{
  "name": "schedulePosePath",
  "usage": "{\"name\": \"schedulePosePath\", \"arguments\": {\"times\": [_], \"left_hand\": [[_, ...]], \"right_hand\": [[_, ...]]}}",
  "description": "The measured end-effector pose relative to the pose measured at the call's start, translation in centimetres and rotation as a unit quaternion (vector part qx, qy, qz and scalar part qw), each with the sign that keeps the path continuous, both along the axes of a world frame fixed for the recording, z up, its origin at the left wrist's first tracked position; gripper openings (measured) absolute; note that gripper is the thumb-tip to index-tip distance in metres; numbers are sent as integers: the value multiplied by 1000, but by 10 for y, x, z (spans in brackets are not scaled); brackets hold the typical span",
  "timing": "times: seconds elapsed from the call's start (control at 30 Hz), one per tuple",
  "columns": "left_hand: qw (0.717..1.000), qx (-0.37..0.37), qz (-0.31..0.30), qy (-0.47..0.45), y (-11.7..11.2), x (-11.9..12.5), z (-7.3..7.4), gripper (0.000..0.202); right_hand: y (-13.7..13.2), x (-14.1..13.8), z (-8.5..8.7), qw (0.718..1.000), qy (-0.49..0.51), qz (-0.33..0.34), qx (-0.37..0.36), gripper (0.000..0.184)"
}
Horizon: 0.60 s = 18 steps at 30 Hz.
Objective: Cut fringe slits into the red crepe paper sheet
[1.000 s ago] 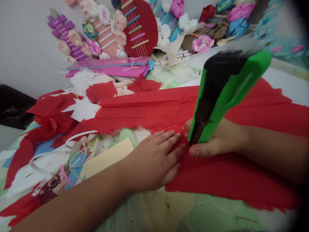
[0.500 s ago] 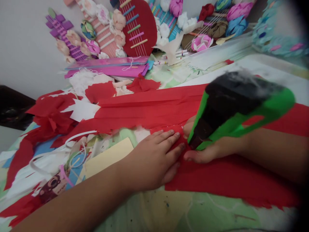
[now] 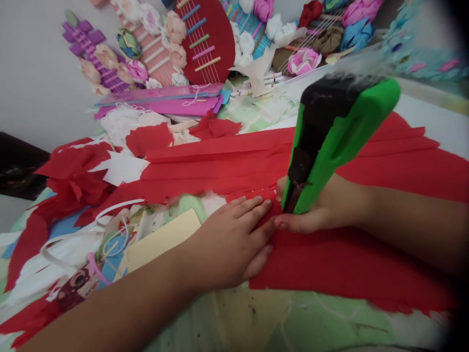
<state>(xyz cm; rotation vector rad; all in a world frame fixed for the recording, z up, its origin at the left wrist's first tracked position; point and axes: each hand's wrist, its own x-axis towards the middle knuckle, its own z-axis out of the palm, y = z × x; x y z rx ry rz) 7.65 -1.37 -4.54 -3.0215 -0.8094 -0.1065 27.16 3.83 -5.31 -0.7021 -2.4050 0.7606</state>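
My left hand [image 3: 234, 239] lies flat, fingers stretched out, on the near edge of a red crepe-like paper sheet [image 3: 330, 264]. Its fingertips reach a seam where a pleated red strip [image 3: 205, 168] meets this sheet; small pale marks dot the seam. Beside it, my right hand [image 3: 326, 210] is closed around the lower end of a green and black stapler-like tool [image 3: 330, 137]. The tool stands steeply tilted, narrow end down by the thumb. Whitish fuzz clings to its dark top. Its tip and most of my right fingers are hidden.
Torn red paper scraps [image 3: 80, 171], a yellow card [image 3: 164, 239] and a white strip [image 3: 69, 234] lie at left. Behind are magenta folders [image 3: 154, 107], white string [image 3: 120, 120] and decorated guitar-like crafts [image 3: 208, 44] against the wall. A patterned green cloth [image 3: 330, 318] covers the table.
The green and black tool has swung more upright and leftward in my right hand, its top moving left and up. My left hand stays on the red paper.
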Motion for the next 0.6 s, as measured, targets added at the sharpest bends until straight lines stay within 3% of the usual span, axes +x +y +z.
{"name": "schedulePosePath", "arguments": {"times": [0.27,0.47,0.6], "left_hand": [[1000,0,3,-8,1,-1,-1,36],[1000,15,1,-9,1,-1,-1,38],[1000,12,5,-7,1,0,-1,36]], "right_hand": [[3,1,1,999,-4,-36,0,37],[2,5,3,992,81,-4,-99,38],[0,5,4,988,64,72,-119,34]]}}
